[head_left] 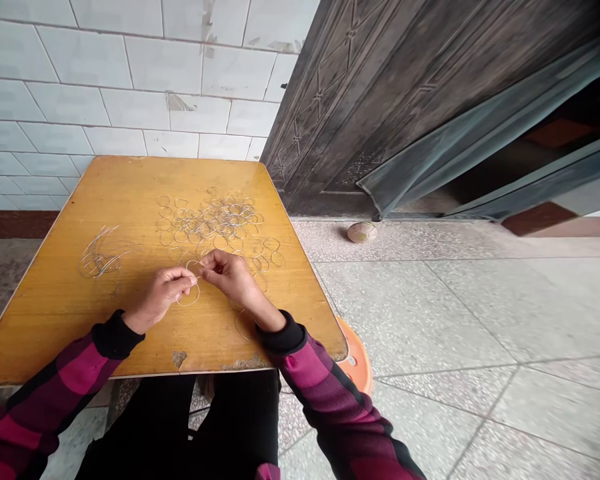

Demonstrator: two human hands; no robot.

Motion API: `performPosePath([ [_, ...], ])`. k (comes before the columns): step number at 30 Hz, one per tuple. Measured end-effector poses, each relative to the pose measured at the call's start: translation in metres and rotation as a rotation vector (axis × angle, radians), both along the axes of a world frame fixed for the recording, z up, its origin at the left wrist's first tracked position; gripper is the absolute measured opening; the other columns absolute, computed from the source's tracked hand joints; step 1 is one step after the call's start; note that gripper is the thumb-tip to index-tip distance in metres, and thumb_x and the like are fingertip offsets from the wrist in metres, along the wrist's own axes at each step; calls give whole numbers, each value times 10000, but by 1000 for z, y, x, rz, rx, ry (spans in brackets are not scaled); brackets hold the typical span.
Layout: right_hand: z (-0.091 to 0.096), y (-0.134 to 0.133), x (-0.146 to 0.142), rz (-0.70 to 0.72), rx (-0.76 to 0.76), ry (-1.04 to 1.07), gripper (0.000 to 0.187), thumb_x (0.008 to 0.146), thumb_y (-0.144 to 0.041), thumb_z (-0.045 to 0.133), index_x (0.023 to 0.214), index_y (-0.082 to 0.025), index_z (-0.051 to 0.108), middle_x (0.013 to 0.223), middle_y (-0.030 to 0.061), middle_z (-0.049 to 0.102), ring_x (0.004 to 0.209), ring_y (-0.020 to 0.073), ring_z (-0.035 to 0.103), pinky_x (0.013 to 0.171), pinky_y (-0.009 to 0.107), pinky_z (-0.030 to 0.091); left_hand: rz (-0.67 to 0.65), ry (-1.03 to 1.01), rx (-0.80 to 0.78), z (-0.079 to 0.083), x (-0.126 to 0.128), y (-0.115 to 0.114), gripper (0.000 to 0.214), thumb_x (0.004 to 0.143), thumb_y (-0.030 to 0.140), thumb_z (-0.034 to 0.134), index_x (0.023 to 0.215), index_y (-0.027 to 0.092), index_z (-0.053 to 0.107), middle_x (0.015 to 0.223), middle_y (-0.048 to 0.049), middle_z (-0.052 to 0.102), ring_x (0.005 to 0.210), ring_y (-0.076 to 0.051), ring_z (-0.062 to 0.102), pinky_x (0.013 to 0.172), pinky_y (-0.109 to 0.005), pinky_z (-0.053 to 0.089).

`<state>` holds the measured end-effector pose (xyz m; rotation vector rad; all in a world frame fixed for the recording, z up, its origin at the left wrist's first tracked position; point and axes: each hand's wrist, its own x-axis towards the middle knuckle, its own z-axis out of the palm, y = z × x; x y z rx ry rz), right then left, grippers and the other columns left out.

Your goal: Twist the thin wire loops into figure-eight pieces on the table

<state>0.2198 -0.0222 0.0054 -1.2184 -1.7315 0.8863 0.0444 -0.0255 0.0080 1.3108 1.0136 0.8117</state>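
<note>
Head view: left hand (pixel 167 290) and right hand (pixel 230 273) pinch a wire loop (pixel 189 305). The bench (pixel 130 190) carries clustered rings (pixel 220 220) and, leftward, loose strands (pixel 103 253).

Fingertips just beside each other, two bare hands work at close quarters. The left hand (pixel 166 291) points toward 2 o'clock, back upward, thumb and forefinger pinched; the right hand (pixel 231 275) angles toward 10 o'clock, its thumb and forefinger also pinched. The left arm (pixel 60 393) enters from 8 o'clock, the right arm (pixel 337 410) from between 4 and 5, both wrists (pixel 270 317) nearly straight beyond black cuffs (pixel 116 337).
</note>
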Motion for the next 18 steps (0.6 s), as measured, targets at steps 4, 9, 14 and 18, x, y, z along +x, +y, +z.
performPosePath([
  [4,7,0,6,172,234,-137,128,861,-199,604,972,-177,663,925,53,667,813,133,624,714,248,484,-105,109,48,4,0,-1,232,707,305,592,529,169,532,503,37,444,502,-87,363,500,-242,281],
  [9,17,-1,13,254,459,-463,186,938,-247,522,949,-185,697,944,86,674,920,181,617,782,285,473,-143,141,-14,8,1,-4,203,680,310,589,530,181,544,500,35,451,495,-94,369,470,-233,274],
  [14,22,0,17,302,483,-531,215,943,-304,520,955,-195,705,902,75,672,834,162,617,695,255,456,-190,157,-41,10,1,-5,210,654,312,583,502,185,512,493,36,438,489,-95,365,465,-231,277],
  [18,23,2,20,393,471,-502,240,951,-319,507,932,-180,702,853,69,666,788,142,616,669,238,442,-271,179,-39,11,0,-4,185,663,296,576,525,177,545,507,33,461,491,-93,372,480,-238,283],
])
